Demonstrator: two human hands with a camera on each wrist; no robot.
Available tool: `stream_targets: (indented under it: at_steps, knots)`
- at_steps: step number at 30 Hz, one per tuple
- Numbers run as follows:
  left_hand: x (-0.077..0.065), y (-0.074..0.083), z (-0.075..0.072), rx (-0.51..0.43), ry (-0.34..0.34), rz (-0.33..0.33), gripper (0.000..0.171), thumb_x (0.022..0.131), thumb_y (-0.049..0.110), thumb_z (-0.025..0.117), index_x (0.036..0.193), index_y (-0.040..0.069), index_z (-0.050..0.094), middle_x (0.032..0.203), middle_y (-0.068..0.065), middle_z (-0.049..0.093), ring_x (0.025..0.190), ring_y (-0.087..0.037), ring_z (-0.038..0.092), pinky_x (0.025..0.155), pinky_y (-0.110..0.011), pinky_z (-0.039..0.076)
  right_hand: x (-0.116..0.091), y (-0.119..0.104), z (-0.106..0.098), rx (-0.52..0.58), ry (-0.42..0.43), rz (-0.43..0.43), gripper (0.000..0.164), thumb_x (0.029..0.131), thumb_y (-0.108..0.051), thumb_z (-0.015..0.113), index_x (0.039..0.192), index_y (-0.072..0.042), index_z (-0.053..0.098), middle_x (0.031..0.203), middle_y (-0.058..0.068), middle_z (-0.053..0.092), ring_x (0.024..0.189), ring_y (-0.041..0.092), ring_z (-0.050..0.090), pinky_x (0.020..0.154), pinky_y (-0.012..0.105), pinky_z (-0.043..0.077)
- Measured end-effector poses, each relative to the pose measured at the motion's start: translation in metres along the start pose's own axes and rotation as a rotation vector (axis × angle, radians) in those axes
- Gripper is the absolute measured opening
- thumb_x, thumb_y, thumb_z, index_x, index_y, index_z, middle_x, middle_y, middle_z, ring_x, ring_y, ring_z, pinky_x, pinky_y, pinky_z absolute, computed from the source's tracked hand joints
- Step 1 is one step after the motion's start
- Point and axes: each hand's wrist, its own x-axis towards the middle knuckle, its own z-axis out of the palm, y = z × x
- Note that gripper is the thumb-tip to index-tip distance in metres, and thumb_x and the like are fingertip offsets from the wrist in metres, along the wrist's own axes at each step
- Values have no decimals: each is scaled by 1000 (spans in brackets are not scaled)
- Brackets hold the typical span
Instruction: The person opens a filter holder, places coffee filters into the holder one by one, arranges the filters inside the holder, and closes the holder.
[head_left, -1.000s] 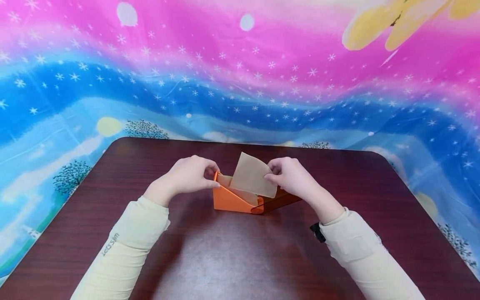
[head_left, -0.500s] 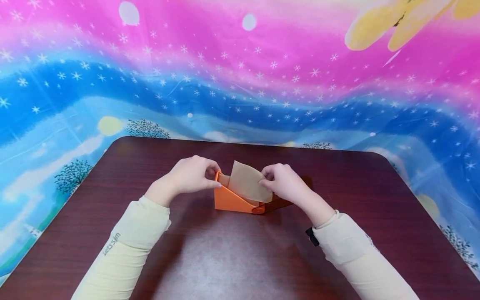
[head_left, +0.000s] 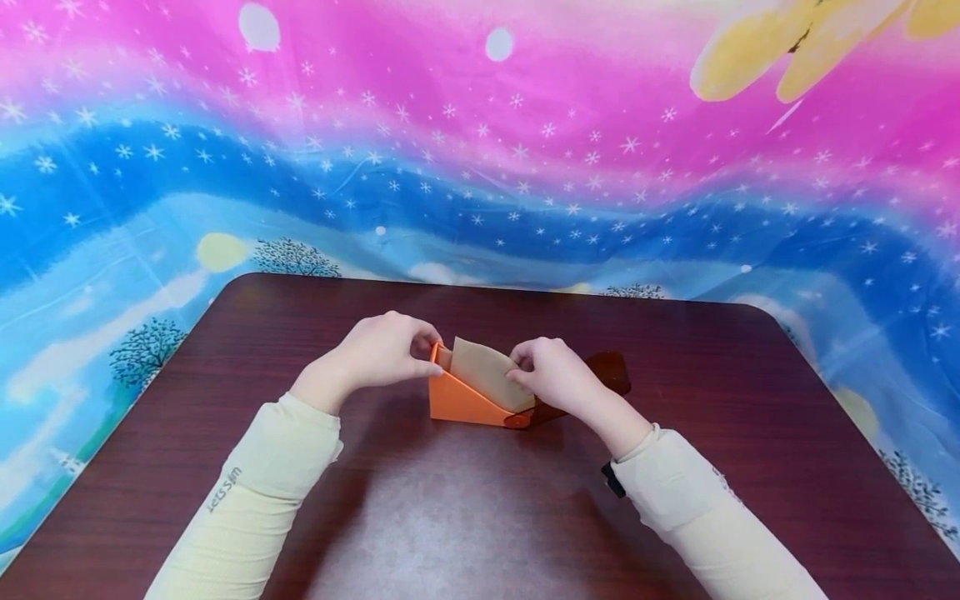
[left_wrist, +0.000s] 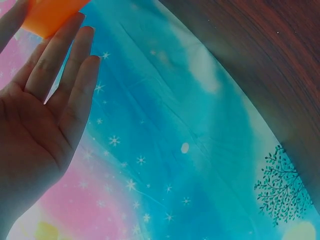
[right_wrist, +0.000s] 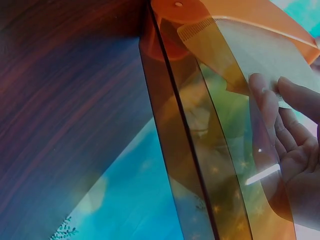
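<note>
An orange box [head_left: 468,404] with a sloping side stands on the table, its see-through brown lid [head_left: 611,372] swung back to the right. My left hand [head_left: 382,350] grips the tall left end of the box between thumb and fingers; in the left wrist view, the fingers of this hand [left_wrist: 47,110] reach up to the orange wall. A thin tan sheet of paper [head_left: 483,371] stands in the box, its upper part above the rim. My right hand [head_left: 553,373] pinches the sheet's right edge. In the right wrist view, the lid [right_wrist: 200,150] partly covers the fingers. The sheet's lower part is hidden inside the box.
The dark wooden table [head_left: 675,358] has rounded far corners. Behind it hangs a pink and blue cloth [head_left: 480,192] with snowflakes and trees. The lid leans out under and beyond the right hand.
My right hand has moved left and down with the tan sheet, which sits lower in the orange box. More of the brown lid shows. My left hand keeps its hold on the box.
</note>
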Motion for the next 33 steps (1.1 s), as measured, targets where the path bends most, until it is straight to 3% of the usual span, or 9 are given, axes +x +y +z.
stream_targets:
  at_steps: [33]
  knots:
    - [1,-2,2,-2,7,19,28,78,37,72,101,21,70,92,6,72,89,-12,65,82,-39,49,5,-8,22,-124,37,-30,9,85,-20,68,90,-13,71,78,0,68,63,11,54,61,24,49]
